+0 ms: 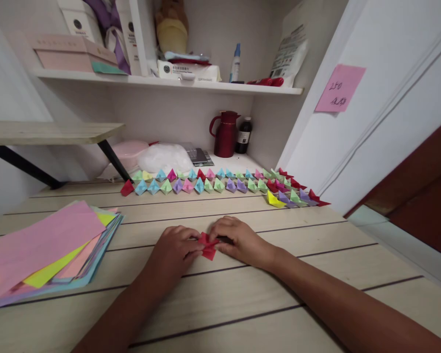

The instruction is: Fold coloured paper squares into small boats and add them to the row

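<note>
Red paper [208, 252]: small, folded, angular; left fingers [191, 234], right fingers [220, 228] pinching sides.

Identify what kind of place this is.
Probably a desk nook in a home or dorm room: a slatted wood-look tabletop with rows of folded paper boats stands against white shelving, which holds household items such as a dark red jug.

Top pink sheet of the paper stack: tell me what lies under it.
Under the pink sheet, yellow paper, peach paper and blue paper stick out. Their middles, and any sheets wholly beneath, are covered and cannot be seen.
</note>
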Action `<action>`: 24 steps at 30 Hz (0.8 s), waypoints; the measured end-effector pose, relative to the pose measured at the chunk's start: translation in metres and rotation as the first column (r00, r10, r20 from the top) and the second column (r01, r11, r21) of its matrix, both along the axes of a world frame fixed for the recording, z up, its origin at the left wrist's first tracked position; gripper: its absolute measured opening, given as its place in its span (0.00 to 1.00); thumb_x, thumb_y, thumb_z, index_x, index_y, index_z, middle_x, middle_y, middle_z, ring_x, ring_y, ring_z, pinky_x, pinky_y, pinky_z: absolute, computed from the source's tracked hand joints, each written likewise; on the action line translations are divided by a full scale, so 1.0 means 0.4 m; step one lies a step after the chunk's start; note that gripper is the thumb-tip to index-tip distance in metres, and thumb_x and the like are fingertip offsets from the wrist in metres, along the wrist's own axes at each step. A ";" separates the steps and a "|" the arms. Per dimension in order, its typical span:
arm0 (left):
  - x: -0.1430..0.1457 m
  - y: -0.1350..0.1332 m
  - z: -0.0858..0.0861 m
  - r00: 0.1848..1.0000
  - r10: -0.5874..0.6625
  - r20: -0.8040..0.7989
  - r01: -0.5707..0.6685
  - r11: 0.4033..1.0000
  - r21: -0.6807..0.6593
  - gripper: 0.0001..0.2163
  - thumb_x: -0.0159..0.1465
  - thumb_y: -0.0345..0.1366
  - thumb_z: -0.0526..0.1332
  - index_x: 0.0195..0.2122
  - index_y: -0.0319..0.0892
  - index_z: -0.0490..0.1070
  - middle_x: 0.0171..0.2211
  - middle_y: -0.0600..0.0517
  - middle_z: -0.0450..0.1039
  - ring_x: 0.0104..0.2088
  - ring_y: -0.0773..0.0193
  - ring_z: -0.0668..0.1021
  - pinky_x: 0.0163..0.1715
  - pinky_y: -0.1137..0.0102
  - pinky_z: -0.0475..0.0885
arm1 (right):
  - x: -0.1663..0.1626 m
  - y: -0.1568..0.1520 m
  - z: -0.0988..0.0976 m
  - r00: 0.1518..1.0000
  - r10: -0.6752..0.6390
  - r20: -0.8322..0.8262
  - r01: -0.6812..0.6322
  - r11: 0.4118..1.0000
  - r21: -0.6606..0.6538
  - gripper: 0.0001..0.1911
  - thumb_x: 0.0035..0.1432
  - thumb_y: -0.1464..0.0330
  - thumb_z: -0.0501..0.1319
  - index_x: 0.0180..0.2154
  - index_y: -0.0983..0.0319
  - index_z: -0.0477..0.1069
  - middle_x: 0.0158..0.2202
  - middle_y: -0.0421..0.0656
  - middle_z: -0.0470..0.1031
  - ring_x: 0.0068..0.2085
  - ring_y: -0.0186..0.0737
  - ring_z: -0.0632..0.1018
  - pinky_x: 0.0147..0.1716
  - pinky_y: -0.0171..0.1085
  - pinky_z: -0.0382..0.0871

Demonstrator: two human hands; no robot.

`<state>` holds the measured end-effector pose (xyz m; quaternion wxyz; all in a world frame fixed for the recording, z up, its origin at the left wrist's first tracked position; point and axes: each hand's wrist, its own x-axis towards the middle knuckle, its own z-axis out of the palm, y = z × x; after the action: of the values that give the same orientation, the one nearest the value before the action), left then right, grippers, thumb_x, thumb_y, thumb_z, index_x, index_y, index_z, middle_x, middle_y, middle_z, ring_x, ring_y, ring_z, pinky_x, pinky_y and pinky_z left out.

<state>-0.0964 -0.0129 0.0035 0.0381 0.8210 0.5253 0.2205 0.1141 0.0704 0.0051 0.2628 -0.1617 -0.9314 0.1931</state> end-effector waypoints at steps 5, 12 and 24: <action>-0.011 0.003 -0.002 1.000 0.002 -0.002 -0.002 0.999 -0.036 0.12 0.60 0.31 0.63 0.39 0.58 0.78 0.46 0.56 0.77 0.45 0.58 0.75 0.45 0.58 0.65 | 0.003 0.004 -0.008 0.999 0.029 -0.021 -0.030 0.999 -0.045 0.05 0.57 0.72 0.63 0.36 0.58 0.76 0.39 0.42 0.77 0.42 0.39 0.75 0.46 0.39 0.66; -0.004 0.007 0.000 0.991 0.111 0.079 -0.100 0.987 -0.128 0.10 0.58 0.34 0.65 0.38 0.59 0.79 0.48 0.54 0.76 0.48 0.56 0.75 0.48 0.56 0.66 | -0.010 -0.003 -0.012 0.997 -0.069 -0.037 0.066 0.994 -0.093 0.01 0.56 0.72 0.65 0.32 0.60 0.75 0.37 0.42 0.77 0.42 0.39 0.76 0.46 0.41 0.66; 0.030 0.020 0.008 0.921 0.324 0.217 -0.279 0.936 -0.214 0.04 0.57 0.37 0.65 0.27 0.50 0.80 0.52 0.51 0.73 0.52 0.52 0.72 0.52 0.52 0.66 | -0.032 -0.009 -0.021 0.971 -0.237 0.035 0.238 0.969 -0.059 0.02 0.58 0.71 0.62 0.33 0.61 0.73 0.41 0.44 0.73 0.45 0.42 0.72 0.47 0.43 0.64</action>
<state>-0.0842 -0.0050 0.0068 0.1426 0.6891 0.6544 0.2768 0.1014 0.0666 -0.0034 0.2661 -0.2828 -0.9023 0.1872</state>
